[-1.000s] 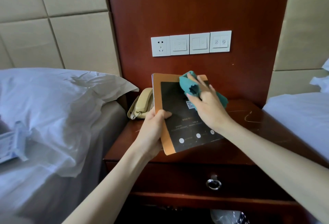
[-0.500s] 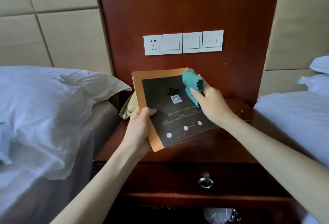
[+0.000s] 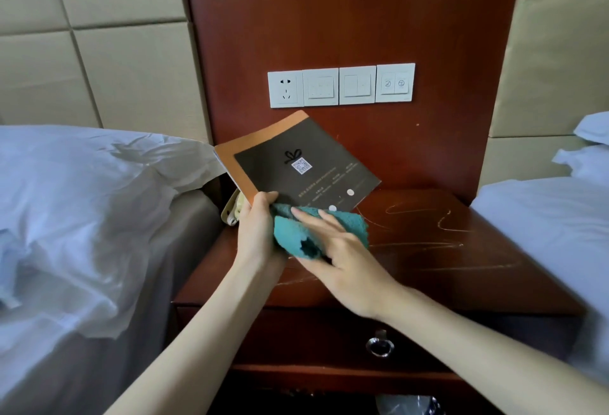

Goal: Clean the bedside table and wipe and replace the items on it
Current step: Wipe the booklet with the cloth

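Note:
My left hand (image 3: 257,233) grips the near corner of a dark brown booklet with an orange edge (image 3: 303,164), held tilted above the bedside table (image 3: 461,269). My right hand (image 3: 342,249) presses a teal cloth (image 3: 316,230) against the booklet's lower edge, next to my left hand. The table's dark red wooden top shows pale streaks and scratches. A cream telephone (image 3: 232,208) lies at the table's back left, mostly hidden behind the booklet and my left hand.
A bed with rumpled white linen (image 3: 82,216) lies on the left, another bed (image 3: 553,223) on the right. The wooden wall panel carries a socket and switches (image 3: 341,85). The table's drawer has a ring pull (image 3: 379,345).
My right hand has drawn the cloth down the booklet from its top right corner to its lower edge. The booklet has rotated clockwise and the view has shifted.

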